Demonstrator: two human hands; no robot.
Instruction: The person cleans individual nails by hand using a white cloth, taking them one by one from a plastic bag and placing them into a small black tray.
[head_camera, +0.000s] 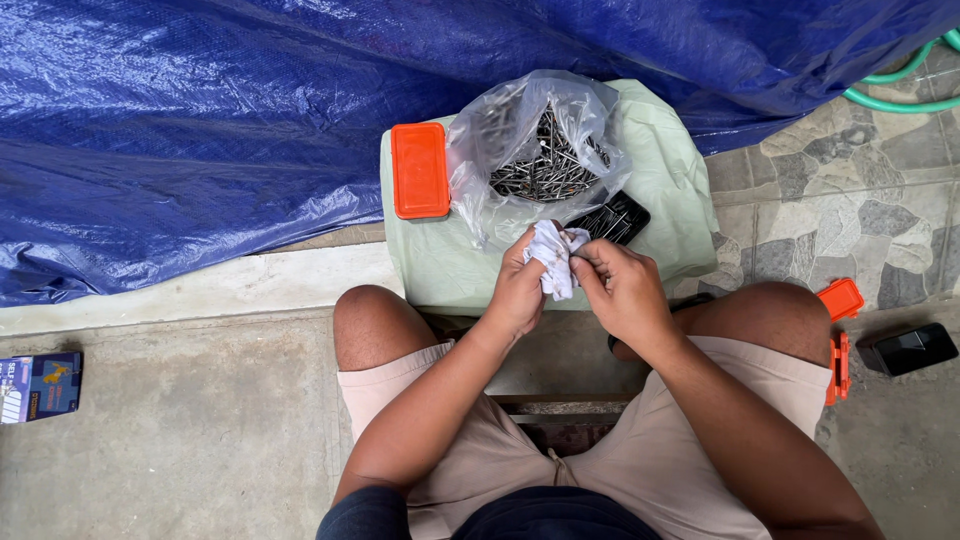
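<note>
Both hands meet over the near edge of a low stand draped in pale green cloth. My left hand and my right hand pinch a crumpled white cloth between them. Whether anything is wrapped inside the cloth I cannot tell. Just beyond the hands sits a clear plastic bag holding a heap of metal nails. A black tray with a few nails lies beside the bag. An orange lid rests at the stand's left.
A blue tarp covers the ground behind. An orange case and a black box lie by my right knee. A small blue carton is at far left. A green hose curls at top right on stone paving.
</note>
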